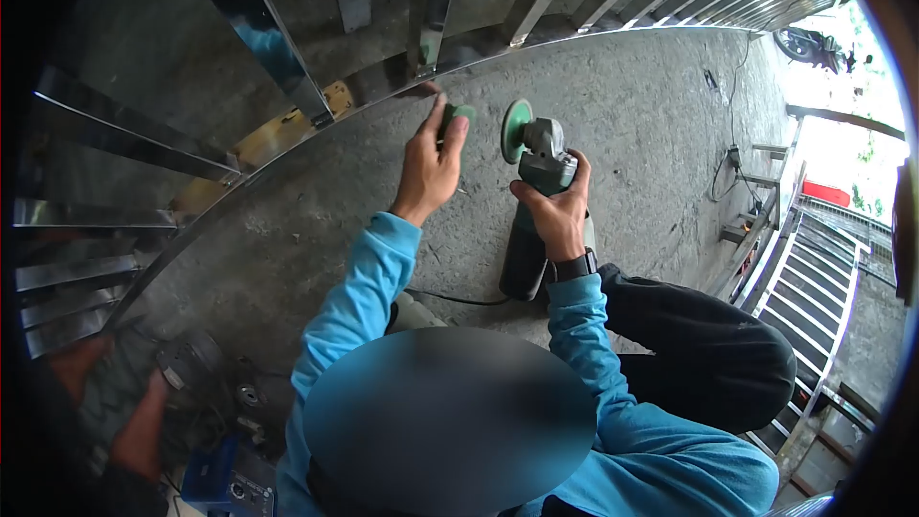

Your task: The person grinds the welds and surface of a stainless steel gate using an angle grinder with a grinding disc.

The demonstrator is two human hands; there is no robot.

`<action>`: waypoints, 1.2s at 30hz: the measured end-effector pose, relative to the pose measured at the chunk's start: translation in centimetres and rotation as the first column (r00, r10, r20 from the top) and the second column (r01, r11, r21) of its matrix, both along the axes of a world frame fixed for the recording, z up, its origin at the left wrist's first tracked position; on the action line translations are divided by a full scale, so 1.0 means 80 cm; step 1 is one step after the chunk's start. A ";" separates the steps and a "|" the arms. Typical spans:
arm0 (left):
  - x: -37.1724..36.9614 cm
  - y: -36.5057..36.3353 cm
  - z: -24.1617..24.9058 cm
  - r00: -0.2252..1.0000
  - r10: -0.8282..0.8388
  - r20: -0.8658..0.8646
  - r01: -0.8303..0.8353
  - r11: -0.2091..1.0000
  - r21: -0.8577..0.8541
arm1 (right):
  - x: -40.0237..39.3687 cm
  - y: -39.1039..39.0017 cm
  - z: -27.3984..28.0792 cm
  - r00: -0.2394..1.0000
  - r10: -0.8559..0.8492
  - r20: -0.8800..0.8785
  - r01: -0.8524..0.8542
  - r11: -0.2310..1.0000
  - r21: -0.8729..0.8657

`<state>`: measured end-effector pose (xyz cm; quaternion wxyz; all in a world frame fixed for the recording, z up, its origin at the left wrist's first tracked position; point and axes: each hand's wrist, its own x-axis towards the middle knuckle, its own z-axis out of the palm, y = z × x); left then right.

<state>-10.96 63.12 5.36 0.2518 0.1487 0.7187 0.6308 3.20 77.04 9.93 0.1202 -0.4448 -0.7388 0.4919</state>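
Note:
My left hand [428,165] is closed on a small green block [462,116], pinched between thumb and fingers; it looks like a bar of polishing compound. To its right, my right hand [560,215] grips an angle grinder [549,168] around its body just behind the head. A round green disc [517,131] is fitted to the grinder, facing the block with a small gap between them. Whether the disc spins cannot be seen. Beyond both hands runs a shiny metal railing [378,79] with flat upright bars, smeared yellow-brown in places.
Rough concrete floor [651,124] lies below. Another person's limbs [144,431] show at lower left, beside a blue machine [215,474]. At right stand a slatted metal frame [812,280] and a red box [825,193]. A motorcycle [812,46] is farther back. Cables trail across the floor.

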 end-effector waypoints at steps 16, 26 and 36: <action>0.013 0.012 0.006 0.957 -0.060 -0.283 0.021 0.990 -0.139 | -0.012 -0.052 0.019 0.978 0.096 0.183 -0.113 0.990 0.085; 0.038 -0.092 -0.067 0.895 -0.073 -0.440 -0.162 0.867 -0.472 | 0.002 -0.005 0.011 0.982 -0.092 -0.166 0.018 0.915 -0.403; 0.115 -0.081 0.098 0.525 -0.524 -0.671 0.529 0.818 -0.224 | 0.007 0.018 0.025 0.869 -0.315 -0.382 -0.240 0.405 -0.882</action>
